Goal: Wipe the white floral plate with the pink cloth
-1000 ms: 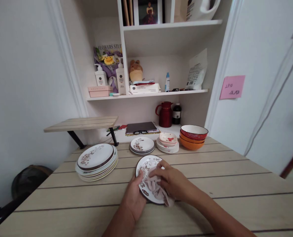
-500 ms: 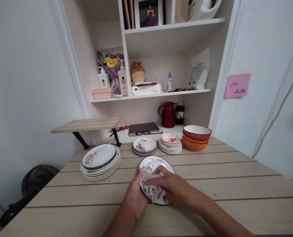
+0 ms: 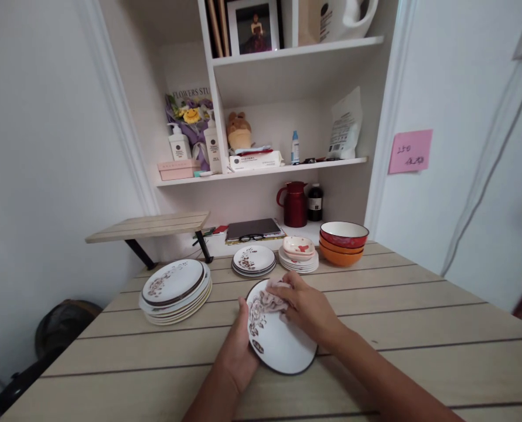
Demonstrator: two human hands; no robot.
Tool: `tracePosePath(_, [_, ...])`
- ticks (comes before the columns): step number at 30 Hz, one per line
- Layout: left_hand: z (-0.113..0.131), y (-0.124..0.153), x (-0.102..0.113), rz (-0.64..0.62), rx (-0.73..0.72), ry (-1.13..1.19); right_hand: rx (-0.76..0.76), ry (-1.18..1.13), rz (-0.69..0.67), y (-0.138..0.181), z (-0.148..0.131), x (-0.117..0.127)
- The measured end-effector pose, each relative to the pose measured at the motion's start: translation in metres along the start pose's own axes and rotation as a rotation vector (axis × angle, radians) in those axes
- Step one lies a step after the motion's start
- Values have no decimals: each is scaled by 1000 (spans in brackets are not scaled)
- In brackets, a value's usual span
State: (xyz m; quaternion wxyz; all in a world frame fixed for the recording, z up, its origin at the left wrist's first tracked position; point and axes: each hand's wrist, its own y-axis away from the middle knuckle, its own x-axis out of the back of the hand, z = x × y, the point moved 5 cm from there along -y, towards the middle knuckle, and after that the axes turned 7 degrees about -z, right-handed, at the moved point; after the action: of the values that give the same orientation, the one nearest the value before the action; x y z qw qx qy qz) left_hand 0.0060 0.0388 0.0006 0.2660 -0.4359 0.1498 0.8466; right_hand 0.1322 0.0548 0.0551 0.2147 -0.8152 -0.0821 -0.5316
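Note:
A white plate (image 3: 287, 346) with a dark rim and brown flower print is tilted up above the near part of the table. My left hand (image 3: 239, 346) grips its left edge, the thumb at the rim and the other fingers hidden behind. In my right hand (image 3: 307, 308) a crumpled pale pinkish cloth (image 3: 273, 299) is pressed against the upper part of the plate's face. Behind the plate stand a small stack of flower-print plates (image 3: 254, 258) and a stack of small white dishes (image 3: 299, 264) topped by a heart-patterned dish (image 3: 298, 246).
At the left is a tall stack of larger plates (image 3: 175, 281), below a raised wooden shelf (image 3: 149, 225) on black legs. Red and orange bowls (image 3: 343, 246) are nested at the back right. A red jug (image 3: 294, 204) and a laptop (image 3: 252, 228) sit behind the table.
My right hand has moved the cloth from the lower part of the plate to its upper edge. The plate has turned in my left hand. The view has shifted slightly.

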Motion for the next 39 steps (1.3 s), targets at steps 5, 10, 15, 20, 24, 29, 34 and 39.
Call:
tracePosePath(5, [3, 2, 3, -2, -27, -8, 35, 32, -218, 9, 11, 2])
tracePosePath(10, [3, 3, 6, 33, -18, -23, 135, -9, -354, 24, -7, 2])
tracePosePath(15, [3, 5, 5, 52, 24, -10, 218, -120, -271, 20, -36, -8])
tracePosePath(20, [2, 5, 3, 93, -16, -58, 186, -94, -63, 5, -38, -12])
tracePosePath(24, [0, 2, 7, 94, -23, -90, 63, -29, 56, -1, -20, -1])
tracePosePath(29, [2, 1, 16, 42, -62, -104, -102, 60, -40, 1, 7, 12])
tracePosePath(34, [5, 1, 21, 3, -63, -93, 32, -4, -360, 14, 9, 5])
tracePosePath(39, [5, 2, 17, -24, -23, -68, 140, -109, -314, 16, -20, -10])
